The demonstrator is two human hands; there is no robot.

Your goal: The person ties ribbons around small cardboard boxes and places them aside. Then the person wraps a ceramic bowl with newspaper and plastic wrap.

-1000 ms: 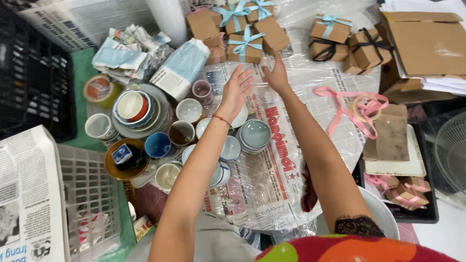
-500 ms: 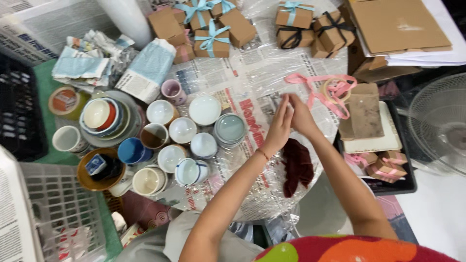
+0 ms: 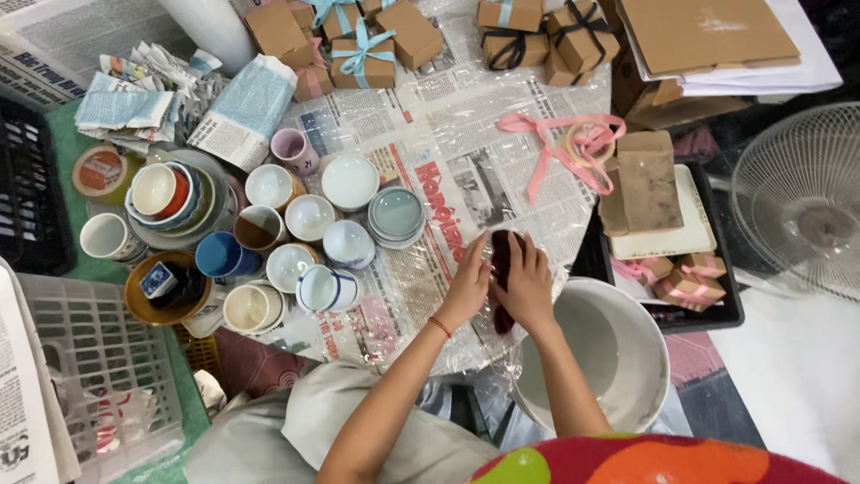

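- Dark red oblong item (image 3: 502,269) mostly hidden btwn both hands; what it is can't be told; long axis runs near-to-far
- Left hand (image 3: 468,289) & right hand (image 3: 528,285) clasp it from either side over plastic-covered newspaper (image 3: 430,134), just beside big grey bowl (image 3: 627,358)
- Brown gift boxes w/ blue ribbon (image 3: 363,58) at far edge, partly cut off
- Pink ribbon (image 3: 560,148) right of centre
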